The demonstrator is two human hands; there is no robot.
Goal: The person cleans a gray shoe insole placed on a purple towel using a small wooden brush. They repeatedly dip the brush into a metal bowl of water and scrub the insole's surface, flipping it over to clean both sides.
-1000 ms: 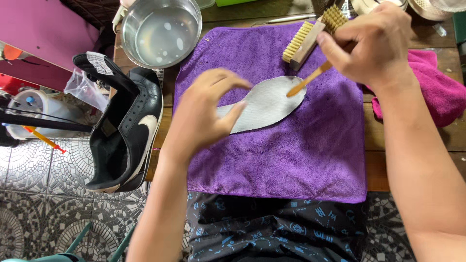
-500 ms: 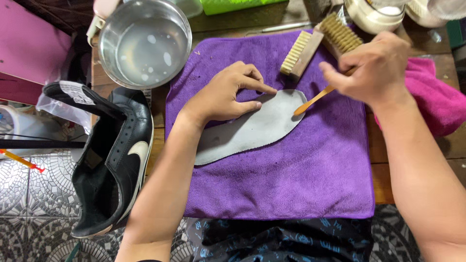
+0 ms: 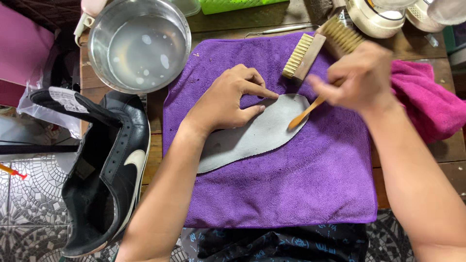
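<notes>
- Since the earlier frame, the right hand (image 3: 361, 77) has shifted a little, and it now shows blurred above the toe end of the flat grey shoe insole (image 3: 252, 136).
- Its fingers are closed around the handle of a small wooden brush (image 3: 306, 112), whose tip touches the insole's far right end.
- The left hand (image 3: 228, 99) lies on the insole with fingers spread flat, pressing it down, the forefinger pointing right.
- The insole lies slantwise on a purple terry towel (image 3: 291, 194) spread over the wooden bench (image 3: 412, 150).
- A larger wooden scrubbing brush with pale bristles (image 3: 303, 56) rests on the towel's far edge, just beyond the right hand.
- A round steel bowl of soapy water (image 3: 138, 46) stands at far left on the bench.
- A black leather sneaker with a white side mark (image 3: 109, 170) sits to the left of the towel.
- A pink cloth (image 3: 432, 104) lies bunched at the right, beside the towel.
</notes>
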